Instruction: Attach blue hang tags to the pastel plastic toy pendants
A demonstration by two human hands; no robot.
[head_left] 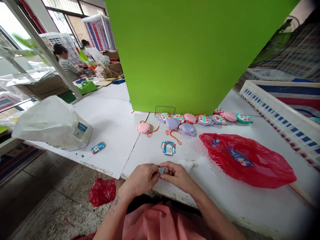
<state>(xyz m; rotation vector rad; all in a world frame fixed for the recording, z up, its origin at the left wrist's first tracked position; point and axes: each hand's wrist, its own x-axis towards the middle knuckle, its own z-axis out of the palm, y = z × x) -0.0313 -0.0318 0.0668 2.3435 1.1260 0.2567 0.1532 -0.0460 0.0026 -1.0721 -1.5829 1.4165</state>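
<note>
My left hand and my right hand meet at the near table edge. Both are closed, fingertips pinching a small blue-grey card between them; fingers cover much of it. Just beyond lies a small stack of blue printed cards. One pink animal-shaped toy with an orange cord rests farther left. Several purple, pink and green toys, such as a purple one, lie along the foot of the green panel. A loose tuft of white strands sits right of my hands.
The tall green panel stands across the table. A red plastic bag with blue cards lies right, beside a white crate. At left are a white bag and a blue card bundle. Two people sit in the background.
</note>
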